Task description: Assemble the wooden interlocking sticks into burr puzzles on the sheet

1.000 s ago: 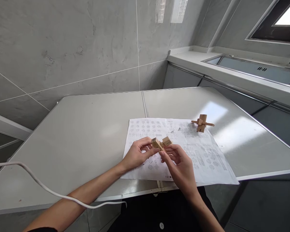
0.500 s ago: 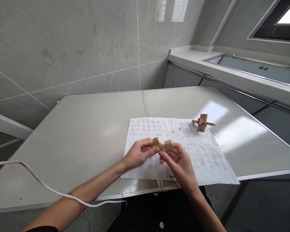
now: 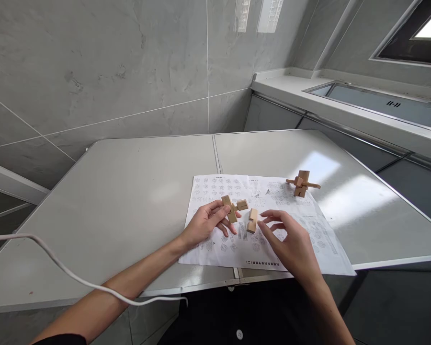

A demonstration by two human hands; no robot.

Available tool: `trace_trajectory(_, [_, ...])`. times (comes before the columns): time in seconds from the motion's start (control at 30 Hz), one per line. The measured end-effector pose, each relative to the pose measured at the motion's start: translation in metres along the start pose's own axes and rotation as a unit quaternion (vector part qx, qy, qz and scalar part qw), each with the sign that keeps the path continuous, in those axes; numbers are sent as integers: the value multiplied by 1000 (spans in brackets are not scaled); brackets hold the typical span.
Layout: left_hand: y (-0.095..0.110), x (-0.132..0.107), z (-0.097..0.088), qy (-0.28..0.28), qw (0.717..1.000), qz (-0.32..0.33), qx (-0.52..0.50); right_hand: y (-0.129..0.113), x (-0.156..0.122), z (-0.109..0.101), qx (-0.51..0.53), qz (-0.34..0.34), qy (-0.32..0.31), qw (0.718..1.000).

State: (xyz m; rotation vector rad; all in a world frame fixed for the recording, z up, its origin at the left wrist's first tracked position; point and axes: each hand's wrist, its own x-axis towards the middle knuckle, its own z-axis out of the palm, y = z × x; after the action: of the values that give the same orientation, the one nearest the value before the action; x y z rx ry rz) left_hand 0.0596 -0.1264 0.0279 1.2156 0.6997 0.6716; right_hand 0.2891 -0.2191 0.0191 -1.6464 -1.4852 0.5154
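My left hand point(image 3: 210, 221) pinches two wooden puzzle pieces point(image 3: 231, 209) joined crosswise, thumb on top, above the printed sheet. A notched wooden block point(image 3: 252, 221) stands out just right of them, its notch facing left; I cannot tell whether it rests on the paper. Beside that block is my right hand point(image 3: 285, 235), thumb and fingers apart, the tips close to its right side with a small gap. Beneath both hands lies the white instruction sheet point(image 3: 208, 256), covered with small line drawings.
An assembled wooden cross-shaped puzzle point(image 3: 301, 183) sits at the sheet's upper right corner. The pale folding table point(image 3: 147, 177) has a seam down its middle. A white cable point(image 3: 72, 272) crosses over my left forearm. Behind on the right is a counter with a sink point(image 3: 377, 101).
My right hand has let go of the joined pieces and moved right. The left hand keeps them, now turned. The notched block has come into view between the hands.
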Motion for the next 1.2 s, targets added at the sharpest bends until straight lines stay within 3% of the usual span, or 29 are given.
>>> trace_trajectory(0.13, [-1,0,0,7,1000,2,1,17,0,2,-52,-35,-55,997])
trace_trajectory(0.23, [0,0,0,4,1000,10,16,24,0,10,-55,-48,-63,995])
trace_trajectory(0.37, [0,-1,1,-13,998,13,61,24,2,17,-66,-50,-65,994])
trace_trajectory(0.53, [-5,-2,-1,-30,995,8,92,15,3,8,-38,-55,-78,995])
trace_trajectory(0.73, [-7,-3,-1,-63,997,3,48,-2,6,-1,3,-173,-71,982])
trace_trajectory(0.93, [-3,-3,2,-96,995,-38,13,-14,14,2,-29,-312,-75,947])
trace_trajectory(1.2, [-5,-1,-1,-139,989,-57,-9,-12,15,8,-83,-391,-75,914])
